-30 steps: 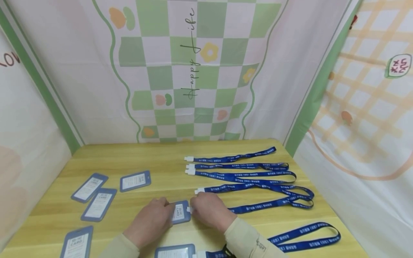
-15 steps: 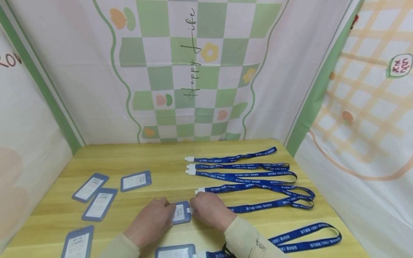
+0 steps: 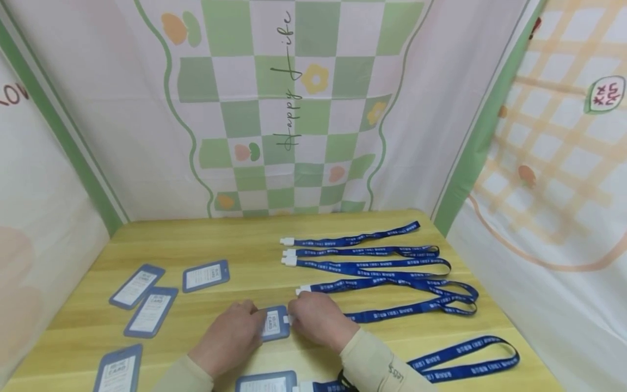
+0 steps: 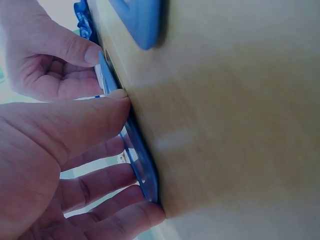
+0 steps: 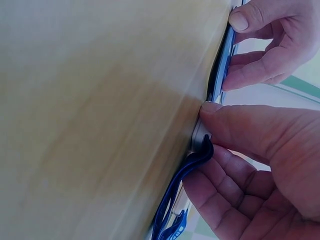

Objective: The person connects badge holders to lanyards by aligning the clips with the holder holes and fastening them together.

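Observation:
A blue-framed ID card holder (image 3: 277,322) lies near the middle front of the table in the head view. My left hand (image 3: 232,335) grips its left end, thumb on the near edge and fingers along the far one, as the left wrist view shows. At the holder's right end, my right hand (image 3: 320,321) pinches the white clip (image 5: 199,134) of a dark blue lanyard (image 3: 387,315) between thumb and fingers. The clip sits right at the holder's end, and the fingers partly hide where they meet. From there the strap runs off to the right.
Several other card holders (image 3: 206,276) lie on the left of the wooden table (image 3: 235,234). More blue lanyards (image 3: 362,238) with white clips are spread at the right. Nearest the front edge, another holder (image 3: 266,383) lies against a lanyard's clip. A patterned curtain (image 3: 313,120) hangs behind.

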A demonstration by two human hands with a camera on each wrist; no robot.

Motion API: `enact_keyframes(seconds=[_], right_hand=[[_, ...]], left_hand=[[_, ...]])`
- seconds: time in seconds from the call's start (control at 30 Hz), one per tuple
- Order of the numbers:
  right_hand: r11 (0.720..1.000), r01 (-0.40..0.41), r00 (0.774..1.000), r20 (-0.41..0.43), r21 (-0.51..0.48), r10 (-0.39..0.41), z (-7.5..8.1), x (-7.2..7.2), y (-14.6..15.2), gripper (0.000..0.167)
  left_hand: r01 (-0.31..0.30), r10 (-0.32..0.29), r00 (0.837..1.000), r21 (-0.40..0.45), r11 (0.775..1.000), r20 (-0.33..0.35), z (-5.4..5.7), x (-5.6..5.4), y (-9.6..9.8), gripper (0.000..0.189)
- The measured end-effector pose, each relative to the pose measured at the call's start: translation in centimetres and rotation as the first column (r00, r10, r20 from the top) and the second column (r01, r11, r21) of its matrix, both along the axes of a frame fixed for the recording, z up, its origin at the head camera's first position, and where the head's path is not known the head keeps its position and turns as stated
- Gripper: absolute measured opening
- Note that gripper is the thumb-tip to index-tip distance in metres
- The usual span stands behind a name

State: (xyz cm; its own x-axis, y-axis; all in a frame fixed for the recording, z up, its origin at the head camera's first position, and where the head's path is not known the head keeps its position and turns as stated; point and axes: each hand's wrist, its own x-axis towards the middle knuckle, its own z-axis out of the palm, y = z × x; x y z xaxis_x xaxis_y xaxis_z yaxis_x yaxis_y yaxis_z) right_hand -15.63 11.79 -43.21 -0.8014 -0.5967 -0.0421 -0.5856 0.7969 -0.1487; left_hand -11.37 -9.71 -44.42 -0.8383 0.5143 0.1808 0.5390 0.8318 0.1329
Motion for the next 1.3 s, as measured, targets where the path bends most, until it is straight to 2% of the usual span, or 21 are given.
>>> enact_keyframes(seconds=[0.23, 0.77, 1.07, 1.3], right_hand=[[1.0, 0.003, 1.0, -0.008, -0.005, -0.003, 0.03, 0.08, 0.08, 0.006], [1.0, 0.009, 0.999, -0.041, -0.009, -0.009, -0.03, 0.35, 0.21, 0.005], [1.0, 0.012, 0.999, -0.036, -0.002, -0.012, -0.22, 0.31, 0.22, 0.005], [1.0, 0.029, 0.999, -0.016, 0.002, -0.029, -0.29, 0.3, 0.19, 0.005]], left_hand=[[-0.009, 0.009, 1.0, -0.007, 1.0, 0.022, 0.14, 0.06, 0.09, 0.031], [-0.01, 0.01, 1.0, -0.015, 1.0, -0.003, -0.09, 0.06, 0.14, 0.032], [-0.011, 0.01, 1.0, -0.016, 1.0, -0.024, -0.16, 0.15, 0.14, 0.031], [-0.017, 0.017, 1.0, -0.017, 1.0, -0.013, -0.11, 0.22, 0.18, 0.032]])
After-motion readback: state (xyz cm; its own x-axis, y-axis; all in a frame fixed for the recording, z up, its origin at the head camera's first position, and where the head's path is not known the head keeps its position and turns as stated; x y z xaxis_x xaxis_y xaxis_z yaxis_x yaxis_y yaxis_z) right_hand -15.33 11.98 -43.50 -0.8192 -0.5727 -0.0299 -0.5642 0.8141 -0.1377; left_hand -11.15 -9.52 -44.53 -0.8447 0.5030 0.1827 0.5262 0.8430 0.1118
